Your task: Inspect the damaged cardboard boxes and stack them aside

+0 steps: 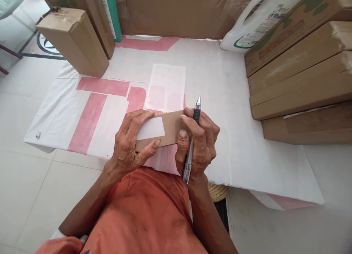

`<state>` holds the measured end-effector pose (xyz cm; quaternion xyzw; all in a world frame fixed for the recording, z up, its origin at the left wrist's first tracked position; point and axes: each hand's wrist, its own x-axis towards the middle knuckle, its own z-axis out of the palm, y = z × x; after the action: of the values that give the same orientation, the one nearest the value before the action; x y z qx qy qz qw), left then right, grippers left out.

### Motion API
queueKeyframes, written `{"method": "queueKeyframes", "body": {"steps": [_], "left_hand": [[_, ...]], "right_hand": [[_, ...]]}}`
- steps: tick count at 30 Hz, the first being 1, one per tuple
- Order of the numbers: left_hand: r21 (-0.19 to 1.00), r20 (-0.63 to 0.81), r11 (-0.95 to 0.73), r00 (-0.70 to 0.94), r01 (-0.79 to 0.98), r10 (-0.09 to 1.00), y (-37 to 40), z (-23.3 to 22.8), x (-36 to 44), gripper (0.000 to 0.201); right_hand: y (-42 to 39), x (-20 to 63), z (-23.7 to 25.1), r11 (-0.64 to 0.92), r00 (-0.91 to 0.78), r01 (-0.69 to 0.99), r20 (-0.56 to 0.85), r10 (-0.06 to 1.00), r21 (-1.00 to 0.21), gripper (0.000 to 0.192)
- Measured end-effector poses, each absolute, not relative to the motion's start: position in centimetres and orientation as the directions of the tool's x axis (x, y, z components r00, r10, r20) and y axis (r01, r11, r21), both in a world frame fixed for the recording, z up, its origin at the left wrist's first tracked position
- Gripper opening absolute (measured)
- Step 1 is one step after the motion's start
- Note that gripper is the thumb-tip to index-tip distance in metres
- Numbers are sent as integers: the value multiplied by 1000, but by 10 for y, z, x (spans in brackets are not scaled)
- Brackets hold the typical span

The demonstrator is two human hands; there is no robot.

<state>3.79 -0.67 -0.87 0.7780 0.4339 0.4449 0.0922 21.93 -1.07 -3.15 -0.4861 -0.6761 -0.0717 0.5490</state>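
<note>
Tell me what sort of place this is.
Probably a room in a home or small shop: a cloth-covered table holds cardboard boxes and a white laundry-product jug, above a pale tiled floor.

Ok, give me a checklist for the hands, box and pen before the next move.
1. Small box supported: ok; the left hand grips its left end, the right hand its right end.
2. White label lying flat on the box: ok where visible; the left hand hides some of its edge.
3. Label unmarked: cannot tell; no writing shows, but faint marks could be missed.
4. Pen uncapped: ok; its tip is bare.
5. Pen tip over the label: not ok; it points forward, away from the person.
</note>
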Motion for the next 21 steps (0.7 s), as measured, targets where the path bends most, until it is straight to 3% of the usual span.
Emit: {"method": "queueKeyframes", "body": {"steps": [15,21], "left_hand": [[514,647,-617,202,596,735,-6,-12,40,43],[504,634,-607,214,614,743,-7,-9,41,43]], "right_hand": [[-11,219,-33,534,75,724,819,568,-437,35],[-22,222,-17,489,145,656,732,665,-574,33]]}}
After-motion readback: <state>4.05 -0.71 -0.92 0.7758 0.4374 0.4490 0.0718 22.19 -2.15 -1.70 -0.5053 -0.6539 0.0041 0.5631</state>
